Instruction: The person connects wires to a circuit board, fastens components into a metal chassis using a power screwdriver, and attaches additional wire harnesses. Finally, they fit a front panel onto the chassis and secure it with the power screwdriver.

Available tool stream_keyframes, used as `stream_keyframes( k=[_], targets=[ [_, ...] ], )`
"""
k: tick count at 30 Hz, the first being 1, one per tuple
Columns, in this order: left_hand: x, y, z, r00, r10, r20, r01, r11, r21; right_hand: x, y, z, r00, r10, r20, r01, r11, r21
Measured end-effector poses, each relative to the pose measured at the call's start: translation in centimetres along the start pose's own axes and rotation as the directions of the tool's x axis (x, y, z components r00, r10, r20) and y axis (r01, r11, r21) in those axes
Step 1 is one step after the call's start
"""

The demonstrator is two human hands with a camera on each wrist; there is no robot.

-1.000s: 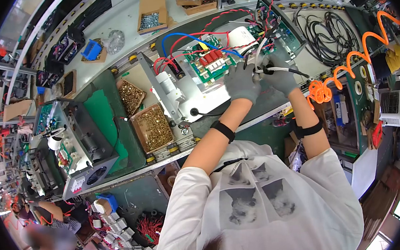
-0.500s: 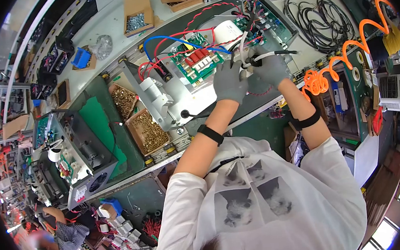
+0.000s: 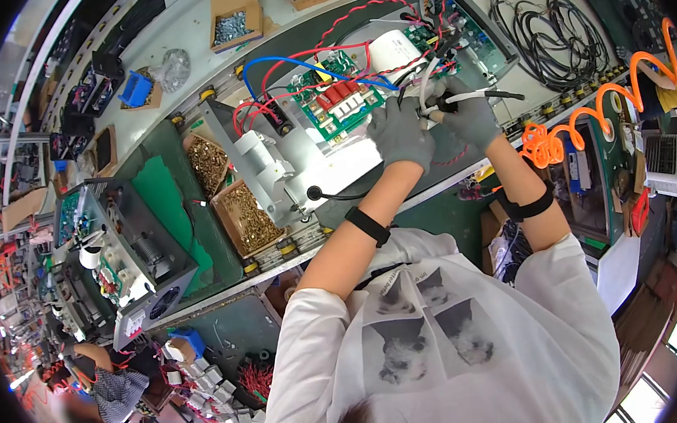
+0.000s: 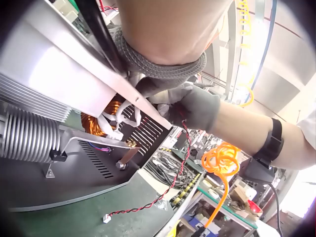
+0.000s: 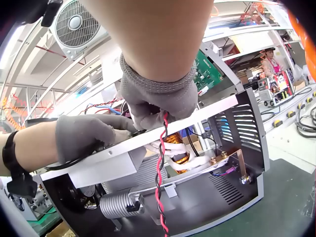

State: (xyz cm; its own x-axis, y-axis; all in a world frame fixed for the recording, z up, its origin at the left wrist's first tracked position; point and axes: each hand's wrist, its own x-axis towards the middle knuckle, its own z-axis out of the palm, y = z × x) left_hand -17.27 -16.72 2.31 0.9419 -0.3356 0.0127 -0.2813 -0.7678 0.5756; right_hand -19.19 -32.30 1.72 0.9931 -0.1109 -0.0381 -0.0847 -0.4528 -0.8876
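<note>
Both gloved hands meet at the near edge of an opened metal equipment case (image 3: 328, 182). My right hand (image 3: 469, 115) grips a thick white cable (image 3: 461, 97) whose black-sleeved end sticks out to the right. Close beside it, my left hand (image 3: 402, 133) pinches the same cable where it bends up from the case. Their fingertips nearly meet and partly hide the cable there. A green circuit board (image 3: 337, 103) with red parts lies to the left of the hands, and a white cylinder (image 3: 395, 52) stands behind them. A red-black twisted wire (image 5: 159, 168) hangs below the right hand.
Two boxes of brass fasteners (image 3: 249, 215) stand left of the case, beside a second opened unit (image 3: 135, 237). Coiled black cables (image 3: 553, 40) lie at the right. An orange coiled hose (image 3: 546, 146) hangs near the right arm. Copper coils (image 4: 94, 123) show beneath the case edge.
The cable's black-sleeved end has swung up from slanting downward to nearly level. Both hands stay together at the cable, shifting slightly. The head view has moved a little.
</note>
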Motion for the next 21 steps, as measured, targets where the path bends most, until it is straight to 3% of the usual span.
stream_keyframes(
  k=[4, 6, 9, 11, 13, 14, 15, 18, 19, 21],
  targets=[
    [0.0, 0.3, 0.2, 0.999, -0.020, 0.028, 0.019, 1.000, 0.012, -0.7, -2.3, 0.8, 0.989, -0.100, -0.106, 0.082, 0.982, -0.168],
    [0.1, 0.0, 0.7, 0.998, 0.006, -0.058, -0.006, 1.000, 0.006, -0.7, -2.3, 1.1, 0.988, 0.080, -0.136, -0.111, 0.963, -0.246],
    [0.3, 0.0, 0.9, 0.998, 0.012, -0.056, -0.011, 1.000, 0.026, -0.5, -2.2, 1.5, 0.974, 0.160, -0.159, -0.199, 0.940, -0.276],
    [0.3, 0.0, 0.9, 0.998, 0.032, -0.057, -0.030, 0.999, 0.035, -0.3, -0.6, 1.7, 0.981, 0.109, -0.159, -0.145, 0.962, -0.232],
    [0.2, 0.0, 0.8, 0.985, 0.080, -0.154, -0.073, 0.996, 0.048, -0.2, -1.7, 2.2, 0.990, 0.025, -0.135, -0.062, 0.959, -0.276],
    [0.3, 0.0, 0.7, 0.989, 0.067, -0.132, -0.060, 0.996, 0.058, -0.6, -3.2, 2.0, 0.987, 0.083, -0.136, -0.133, 0.898, -0.419],
    [0.3, 0.0, 0.7, 0.989, 0.072, -0.127, -0.065, 0.996, 0.058, -0.5, -3.4, 1.6, 0.986, 0.087, -0.141, -0.139, 0.898, -0.417],
    [0.3, -0.1, 0.5, 0.991, 0.070, -0.111, -0.058, 0.992, 0.111, 0.4, -4.1, -0.3, 0.998, 0.056, 0.021, -0.038, 0.866, -0.498],
    [0.4, -0.2, 0.5, 0.991, 0.072, -0.116, -0.059, 0.992, 0.110, 0.7, -2.7, -0.9, 0.999, 0.051, 0.020, -0.034, 0.865, -0.500],
    [0.3, -0.3, 0.5, 0.985, 0.092, -0.144, -0.077, 0.991, 0.108, 1.3, 1.0, -1.2, 0.990, -0.069, 0.119, 0.103, 0.947, -0.304]
  ],
)
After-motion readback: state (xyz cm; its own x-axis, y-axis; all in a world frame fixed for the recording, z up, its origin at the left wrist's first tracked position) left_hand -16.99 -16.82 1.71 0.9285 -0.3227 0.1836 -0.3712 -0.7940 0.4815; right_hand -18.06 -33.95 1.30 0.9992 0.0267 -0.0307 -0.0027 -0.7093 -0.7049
